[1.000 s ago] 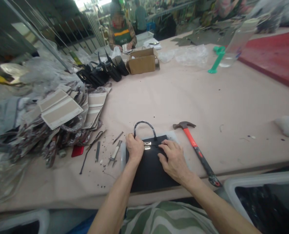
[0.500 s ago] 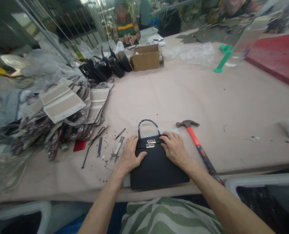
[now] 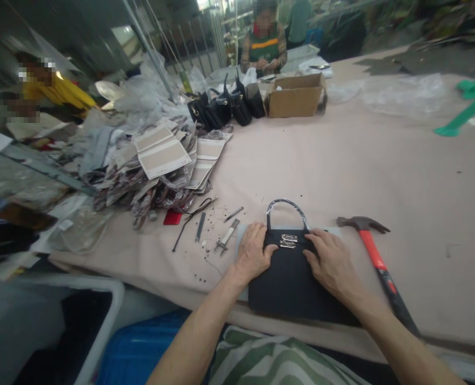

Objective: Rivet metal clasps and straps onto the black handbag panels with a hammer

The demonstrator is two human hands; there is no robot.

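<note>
A black handbag panel (image 3: 287,283) lies flat in front of me on a pale grey board (image 3: 243,231). It has a silver metal clasp (image 3: 288,240) near the top and a handle (image 3: 287,202) wrapped in clear film. My left hand (image 3: 256,250) grips its upper left edge, thumb on the front face. On the upper right side, my right hand (image 3: 331,262) holds it with bent fingers and the thumb on the front. The undersides of the fingers are hidden. To the right of that hand lies a claw hammer (image 3: 375,254) with a red and black handle.
Left of the bag lie a caliper-like metal tool (image 3: 228,235), a flat dark bar (image 3: 200,227) and a thin rod (image 3: 233,214). Beyond are piled beige panels (image 3: 165,155), black handbags (image 3: 221,107), a cardboard box (image 3: 295,96) and a green plastic piece (image 3: 464,109). A co-worker (image 3: 264,48) sits opposite.
The view has turned left, so everything sits further right in it. Another person in yellow now shows at the far left. Both hands keep nearly the same place on the bag.
</note>
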